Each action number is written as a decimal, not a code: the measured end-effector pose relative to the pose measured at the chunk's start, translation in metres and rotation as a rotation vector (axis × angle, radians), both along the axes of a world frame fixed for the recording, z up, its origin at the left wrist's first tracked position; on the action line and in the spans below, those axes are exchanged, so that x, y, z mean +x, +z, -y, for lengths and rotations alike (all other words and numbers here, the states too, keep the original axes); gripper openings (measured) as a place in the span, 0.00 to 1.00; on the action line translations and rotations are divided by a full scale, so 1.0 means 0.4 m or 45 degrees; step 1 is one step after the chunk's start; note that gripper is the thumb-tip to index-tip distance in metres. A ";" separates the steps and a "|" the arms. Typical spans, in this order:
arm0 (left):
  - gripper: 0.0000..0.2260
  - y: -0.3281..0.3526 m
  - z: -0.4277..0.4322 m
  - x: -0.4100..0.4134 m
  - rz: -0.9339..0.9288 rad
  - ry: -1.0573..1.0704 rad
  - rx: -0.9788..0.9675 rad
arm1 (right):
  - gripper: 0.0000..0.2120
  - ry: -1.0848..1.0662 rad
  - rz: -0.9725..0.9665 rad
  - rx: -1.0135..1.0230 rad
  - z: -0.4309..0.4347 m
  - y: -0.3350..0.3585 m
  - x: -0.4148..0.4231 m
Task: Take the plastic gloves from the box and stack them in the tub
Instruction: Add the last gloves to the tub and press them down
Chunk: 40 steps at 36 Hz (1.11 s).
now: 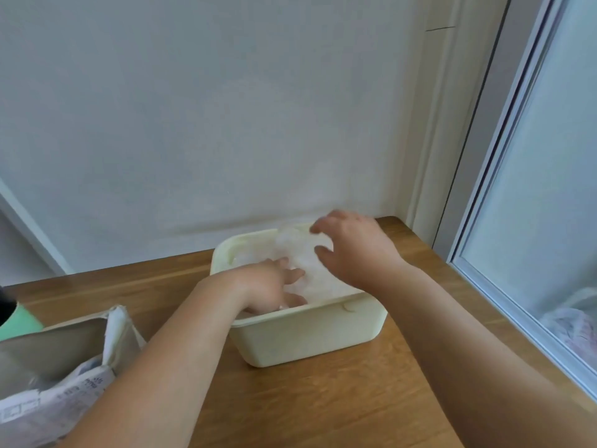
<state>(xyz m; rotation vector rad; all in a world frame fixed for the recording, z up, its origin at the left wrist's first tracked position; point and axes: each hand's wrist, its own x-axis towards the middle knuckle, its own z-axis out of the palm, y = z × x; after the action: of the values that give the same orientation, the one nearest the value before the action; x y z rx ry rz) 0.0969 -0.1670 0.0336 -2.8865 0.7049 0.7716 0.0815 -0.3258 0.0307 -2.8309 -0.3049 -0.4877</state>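
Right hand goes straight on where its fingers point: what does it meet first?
Most likely the plastic gloves piled in the tub, just under the right hand; it may already touch them.

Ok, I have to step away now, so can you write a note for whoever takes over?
Left hand: flat on the gloves in the tub.
Right hand: over the tub's far side, fingers curled, grip unclear.
Box: open, left of the tub.
Done: a pile of gloves is in the tub.
Left: check the box, its inside hardly shows, and stack any remaining.
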 end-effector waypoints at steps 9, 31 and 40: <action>0.28 -0.027 0.014 0.017 -0.122 -0.036 0.025 | 0.34 -0.080 -1.073 -0.253 0.004 -0.061 0.066; 0.07 0.062 -0.349 -0.134 0.623 0.675 -1.312 | 0.11 0.222 -0.100 0.705 -0.272 0.074 -0.071; 0.11 0.002 -0.549 -0.215 0.578 0.890 -0.633 | 0.12 0.443 -0.411 0.696 -0.538 -0.042 -0.084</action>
<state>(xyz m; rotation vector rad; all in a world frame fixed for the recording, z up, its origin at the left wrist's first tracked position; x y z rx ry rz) 0.0108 0.0525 0.0345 -3.5920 -0.2230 -0.0947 0.0479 -0.1108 0.0137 -2.2128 -0.4970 -0.0246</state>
